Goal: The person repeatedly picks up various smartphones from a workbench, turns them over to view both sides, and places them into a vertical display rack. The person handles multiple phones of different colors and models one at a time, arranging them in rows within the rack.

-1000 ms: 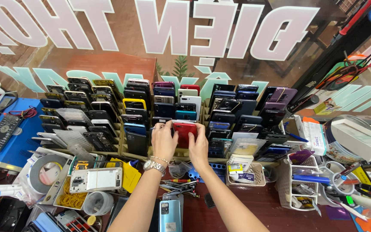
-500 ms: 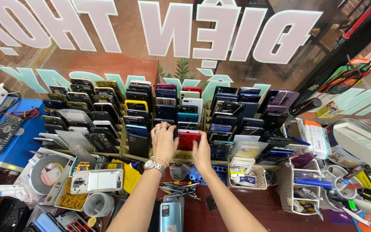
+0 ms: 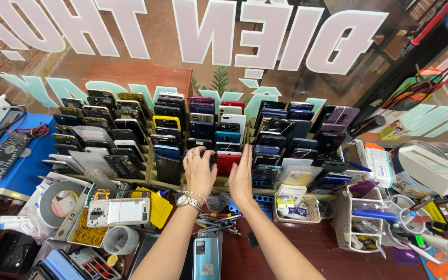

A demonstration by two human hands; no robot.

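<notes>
Red phone: rigid, slick, fragile; take by side edges.
Left hand: fingers resting on the rack left of it, grip loose.
Right hand: flat, open, right of it.

place: phone repair shop, pretty clearly
display: tiered rack packed with used phones right behind a shop window with big lettering
bench: circuit board, tape roll, screwdrivers, opened phone
</notes>
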